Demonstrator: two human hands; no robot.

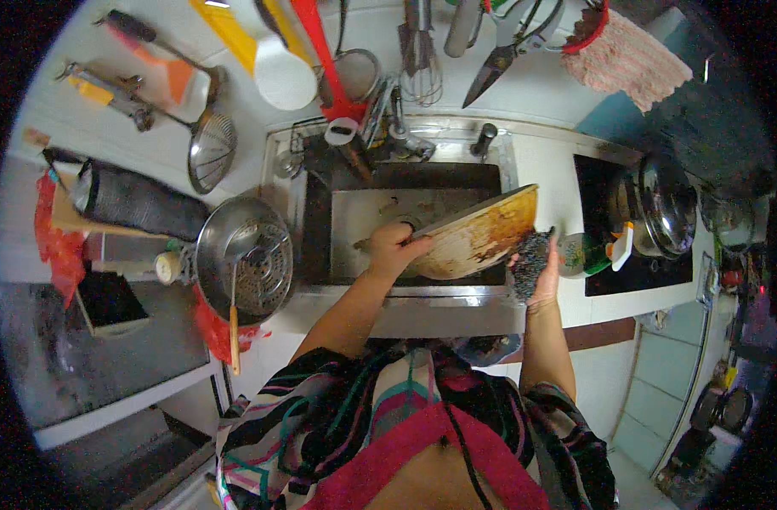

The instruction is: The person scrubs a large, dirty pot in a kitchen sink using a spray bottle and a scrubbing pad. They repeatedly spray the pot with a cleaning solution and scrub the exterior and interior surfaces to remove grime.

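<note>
My left hand (390,250) grips a pan (474,239) at its left end, over the sink (363,207). The pan is tilted, its outer side towards me, with brown and yellowish stains across that surface. Its inside is mostly turned away. A dark, coarse scouring pad (530,264), seemingly of steel wool, rests in my right hand (546,275). That hand is beside the pan's right end, above the counter edge. Whether the pad touches the pan I cannot tell. Behind the sink stands a metal faucet (411,143).
Left of the sink sits a metal bowl with a perforated strainer (251,268). Scissors (506,54), a whisk (420,76) and several utensils hang behind. On the right are a green-tinted bottle (583,255) and a black cooktop (656,277) with a lidded pot (666,207).
</note>
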